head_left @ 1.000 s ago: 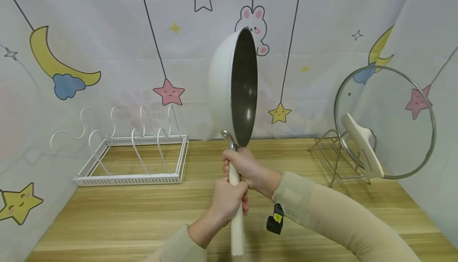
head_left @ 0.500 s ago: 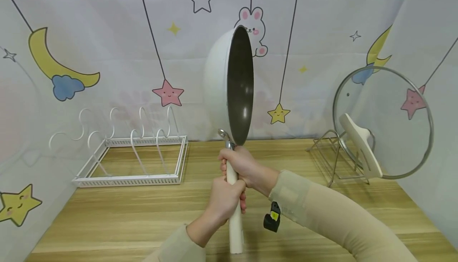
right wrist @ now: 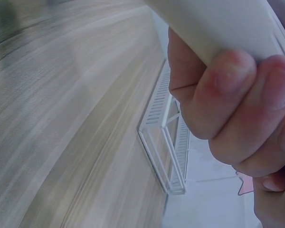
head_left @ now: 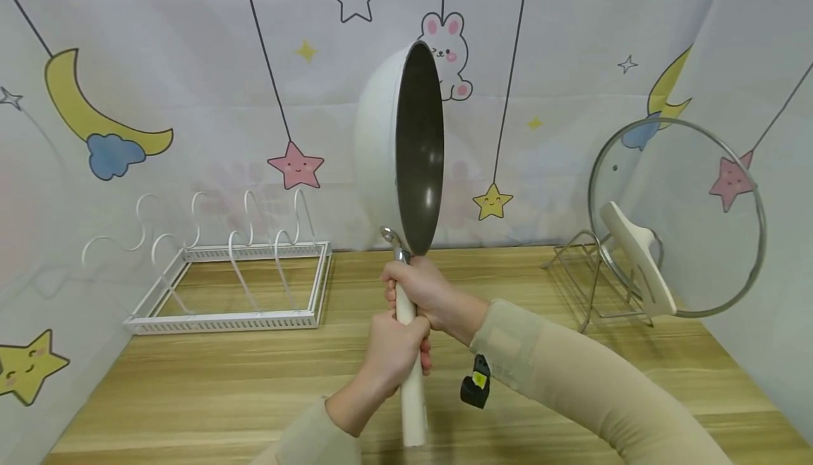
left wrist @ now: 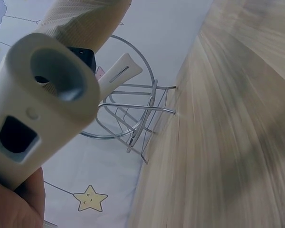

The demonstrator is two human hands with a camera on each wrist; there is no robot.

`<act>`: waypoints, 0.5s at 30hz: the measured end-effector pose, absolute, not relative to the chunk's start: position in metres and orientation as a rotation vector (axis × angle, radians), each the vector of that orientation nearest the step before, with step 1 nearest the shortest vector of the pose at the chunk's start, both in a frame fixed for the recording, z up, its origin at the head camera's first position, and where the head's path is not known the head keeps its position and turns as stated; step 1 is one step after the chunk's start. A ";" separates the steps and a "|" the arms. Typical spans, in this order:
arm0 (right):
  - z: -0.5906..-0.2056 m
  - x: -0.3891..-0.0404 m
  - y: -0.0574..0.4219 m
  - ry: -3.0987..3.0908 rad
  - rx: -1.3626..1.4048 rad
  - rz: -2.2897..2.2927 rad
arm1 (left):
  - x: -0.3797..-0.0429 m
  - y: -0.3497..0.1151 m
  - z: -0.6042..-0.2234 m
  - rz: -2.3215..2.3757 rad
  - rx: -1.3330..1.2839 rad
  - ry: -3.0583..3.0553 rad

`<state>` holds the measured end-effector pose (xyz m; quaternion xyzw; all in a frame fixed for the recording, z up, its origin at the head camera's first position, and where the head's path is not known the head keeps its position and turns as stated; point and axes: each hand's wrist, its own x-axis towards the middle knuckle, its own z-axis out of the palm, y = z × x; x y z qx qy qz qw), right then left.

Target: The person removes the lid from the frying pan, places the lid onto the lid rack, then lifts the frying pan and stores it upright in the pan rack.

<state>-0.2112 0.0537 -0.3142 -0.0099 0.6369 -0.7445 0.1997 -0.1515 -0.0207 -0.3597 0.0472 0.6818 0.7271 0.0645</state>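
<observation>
A white wok (head_left: pixel 376 147) with a dark inside stands on edge in the air over the table, its bowl up and its inside facing right. Its long cream handle (head_left: pixel 413 408) points down. My right hand (head_left: pixel 425 292) grips the handle just below the metal joint (head_left: pixel 396 246). Directly under it, my left hand (head_left: pixel 394 348) wraps the same handle, with the lower end sticking out beneath. In the left wrist view the hollow handle end (left wrist: pixel 52 76) fills the upper left. Curled right-hand fingers (right wrist: pixel 223 104) press round the handle in the right wrist view.
A white rack (head_left: pixel 229 322) with upright wavy wires stands on the wooden table (head_left: pixel 254 394) at the left. At the right, a small metal rack (head_left: pixel 593 296) holds a glass lid (head_left: pixel 711 239) with a cream handle. A printed curtain (head_left: pixel 209 98) hangs close behind.
Both hands and the wok have shifted a little to the left, with the wok leaning slightly that way. The grip looks the same. The whole head view has drifted slightly too.
</observation>
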 end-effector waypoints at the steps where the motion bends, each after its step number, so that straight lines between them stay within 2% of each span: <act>1: -0.314 -0.211 0.053 1.781 -0.030 -2.081 | -0.152 -0.021 -0.360 2.197 0.143 2.059; 15: -0.313 -0.214 0.049 1.776 -0.043 -2.060 | -0.153 -0.025 -0.360 2.206 0.128 2.089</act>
